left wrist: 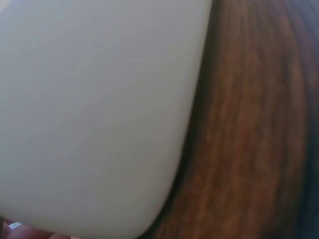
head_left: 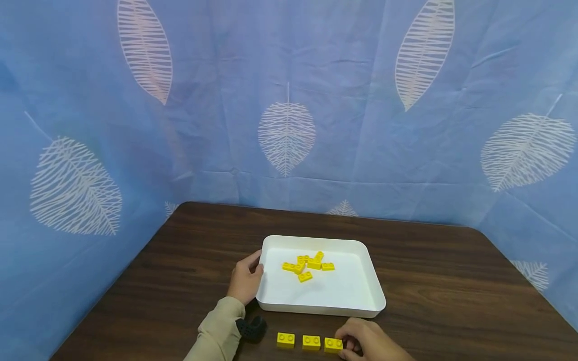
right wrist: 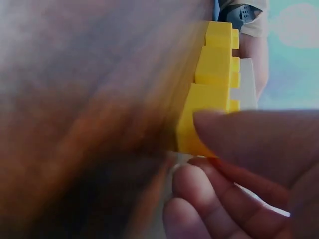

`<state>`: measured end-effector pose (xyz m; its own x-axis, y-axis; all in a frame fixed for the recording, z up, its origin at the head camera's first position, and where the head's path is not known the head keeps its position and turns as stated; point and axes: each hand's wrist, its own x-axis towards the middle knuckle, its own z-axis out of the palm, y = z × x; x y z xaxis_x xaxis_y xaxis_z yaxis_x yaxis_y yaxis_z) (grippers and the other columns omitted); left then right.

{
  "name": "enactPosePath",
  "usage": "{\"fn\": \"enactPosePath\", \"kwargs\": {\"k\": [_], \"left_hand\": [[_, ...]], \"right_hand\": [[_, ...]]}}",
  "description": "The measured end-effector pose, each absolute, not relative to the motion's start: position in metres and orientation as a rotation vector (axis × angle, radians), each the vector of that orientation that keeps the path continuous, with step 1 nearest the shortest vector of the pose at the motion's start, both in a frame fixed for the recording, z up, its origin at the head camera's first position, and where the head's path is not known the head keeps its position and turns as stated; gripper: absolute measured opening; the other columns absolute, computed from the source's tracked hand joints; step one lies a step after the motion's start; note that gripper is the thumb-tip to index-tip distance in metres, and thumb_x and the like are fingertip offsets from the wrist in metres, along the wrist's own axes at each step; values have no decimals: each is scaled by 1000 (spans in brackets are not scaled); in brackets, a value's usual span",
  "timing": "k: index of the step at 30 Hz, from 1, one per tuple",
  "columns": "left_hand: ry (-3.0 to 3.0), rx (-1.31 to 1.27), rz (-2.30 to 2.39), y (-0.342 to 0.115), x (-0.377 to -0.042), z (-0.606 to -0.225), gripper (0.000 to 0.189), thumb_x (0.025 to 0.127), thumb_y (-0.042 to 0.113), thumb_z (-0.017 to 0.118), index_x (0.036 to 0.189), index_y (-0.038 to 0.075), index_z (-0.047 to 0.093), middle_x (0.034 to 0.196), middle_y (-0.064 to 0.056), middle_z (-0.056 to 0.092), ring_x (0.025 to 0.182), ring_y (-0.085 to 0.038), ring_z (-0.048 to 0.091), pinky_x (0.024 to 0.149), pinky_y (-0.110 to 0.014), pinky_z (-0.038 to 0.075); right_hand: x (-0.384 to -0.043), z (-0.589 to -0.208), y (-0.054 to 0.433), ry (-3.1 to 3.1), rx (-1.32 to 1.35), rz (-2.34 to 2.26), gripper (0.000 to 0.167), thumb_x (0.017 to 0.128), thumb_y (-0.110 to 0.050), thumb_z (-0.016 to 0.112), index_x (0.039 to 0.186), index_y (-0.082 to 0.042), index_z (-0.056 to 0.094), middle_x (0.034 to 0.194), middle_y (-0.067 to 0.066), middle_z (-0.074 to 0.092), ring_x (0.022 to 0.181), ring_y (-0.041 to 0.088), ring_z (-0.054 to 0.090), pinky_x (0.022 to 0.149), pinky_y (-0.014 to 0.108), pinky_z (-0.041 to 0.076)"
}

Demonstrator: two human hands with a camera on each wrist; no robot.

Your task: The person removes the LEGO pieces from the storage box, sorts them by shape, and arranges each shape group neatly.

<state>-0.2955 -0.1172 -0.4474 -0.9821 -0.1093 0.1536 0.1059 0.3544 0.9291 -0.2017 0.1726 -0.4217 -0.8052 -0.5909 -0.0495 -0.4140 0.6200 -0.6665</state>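
A white tray (head_left: 316, 303) lies on the table with several small yellow bricks (head_left: 313, 262) loosely heaped in it. My left hand (head_left: 246, 280) holds the tray's left wall, fingertips at the rim. In front of the tray, three yellow two-stud bricks stand in a row, studs up: a left brick (head_left: 285, 340), a middle brick (head_left: 311, 343) and a right brick (head_left: 333, 345). My right hand (head_left: 368, 338) pinches the right brick at its right end. In the right wrist view the thumb (right wrist: 224, 129) presses on this brick's near side, with the other fingers curled below.
The dark wood table (head_left: 433, 281) reaches back to a blue curtain (head_left: 352, 150) with white leaf prints, which also hangs at both sides. A black band (head_left: 252, 328) sits at my left wrist, close to the left end of the brick row.
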Motion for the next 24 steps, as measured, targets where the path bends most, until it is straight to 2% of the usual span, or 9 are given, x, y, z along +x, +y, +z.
{"fn": "enactPosePath", "kwargs": {"k": [5,9,13,24], "left_hand": [[-2426,-3,-1707,-116,-297,-448,42,94,5,52,135,0,49,131,-20,55,116,-31,56,93,-45,49],[-2437,3,-1707,-117,-296,-447,42,94,5,51,136,0,48,131,-20,55,116,-32,56,93,-46,49],[-2445,31,-1694,-120,-296,-444,42,94,5,52,135,1,49,130,-19,56,115,-31,57,93,-46,49],[-2425,-41,-1695,-120,-296,-446,41,94,4,51,134,-3,50,126,-22,58,112,-31,59,89,-44,52]], "right_hand": [[-205,-398,173,2714,-873,-927,25,83,-31,72,98,-12,66,85,-13,56,71,-4,46,59,19,45],[-223,-377,169,2926,-924,-905,18,85,-22,70,98,-10,67,87,-6,61,70,-4,50,60,20,49],[-254,-364,159,3038,-816,-833,17,84,-15,70,99,-8,69,88,-3,62,69,-1,51,61,20,49],[-316,-382,131,3032,-553,-733,18,81,-8,71,97,-1,69,87,4,64,74,12,55,68,30,49]]}}
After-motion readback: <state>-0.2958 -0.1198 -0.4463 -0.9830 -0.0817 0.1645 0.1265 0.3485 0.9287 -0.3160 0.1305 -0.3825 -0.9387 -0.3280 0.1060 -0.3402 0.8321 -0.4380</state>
